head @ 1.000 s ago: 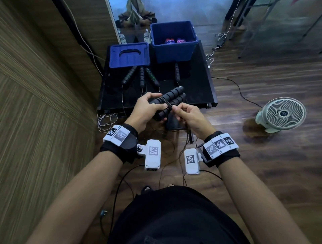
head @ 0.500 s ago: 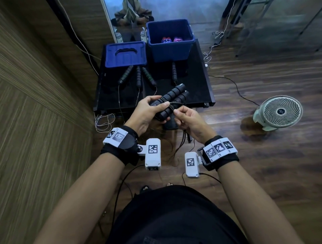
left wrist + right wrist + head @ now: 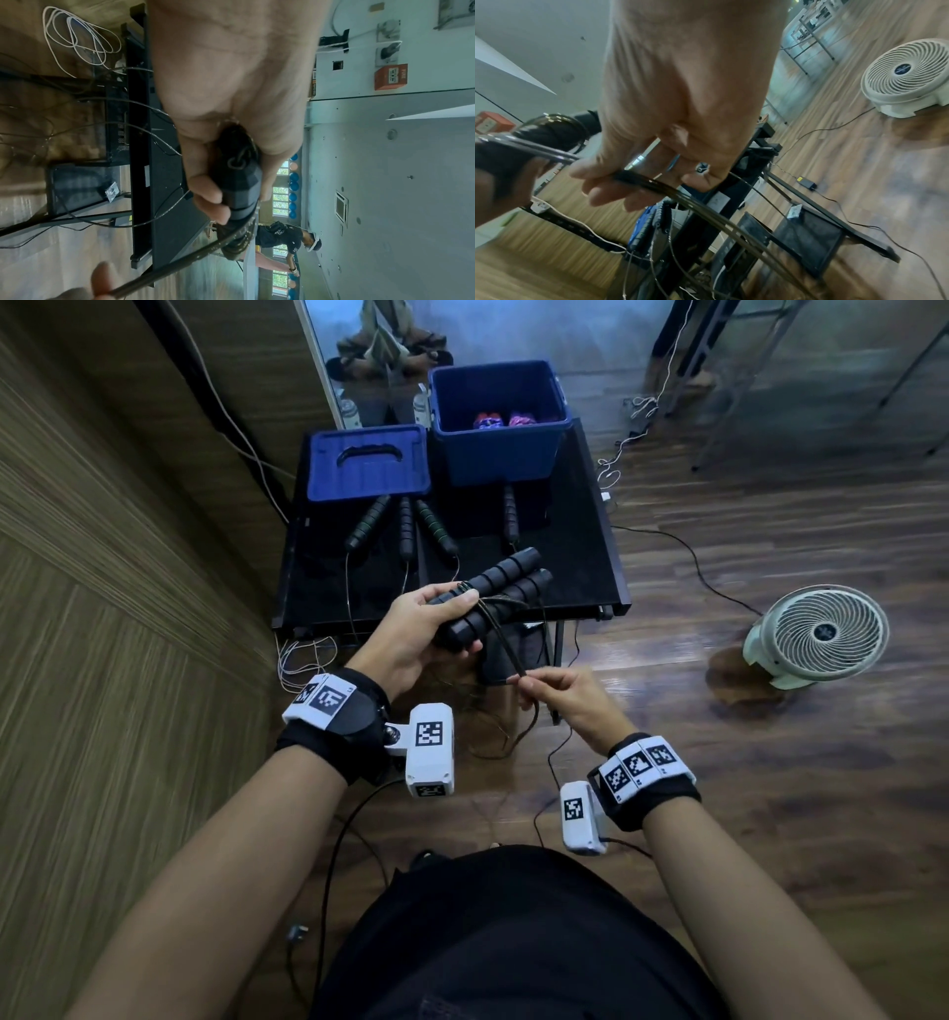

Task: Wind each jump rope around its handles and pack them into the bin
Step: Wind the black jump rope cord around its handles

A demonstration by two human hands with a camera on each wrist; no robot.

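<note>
My left hand (image 3: 426, 629) grips two black ribbed jump rope handles (image 3: 506, 590) side by side in front of the black table (image 3: 585, 546), with a few turns of dark rope round them. From the handles (image 3: 237, 182) the rope (image 3: 506, 644) runs taut down to my right hand (image 3: 557, 693), which pinches doubled strands (image 3: 639, 180) between thumb and fingers. The loose rest of the rope hangs toward the floor. On the table lie several other handles (image 3: 405, 526), their thin cords trailing over the front edge. The open blue bin (image 3: 500, 423) at the back holds purple and pink wound ropes (image 3: 506, 421).
The blue bin lid (image 3: 369, 464) lies on the table left of the bin. A white floor fan (image 3: 821, 634) stands to the right on the wooden floor. Cables run across the floor (image 3: 688, 546), and white cord (image 3: 303, 654) is coiled under the table's left end. A panelled wall stands at my left.
My right hand has drawn back from the handles toward my body, pulling the rope taut. My left hand keeps the two handles in nearly the same place.
</note>
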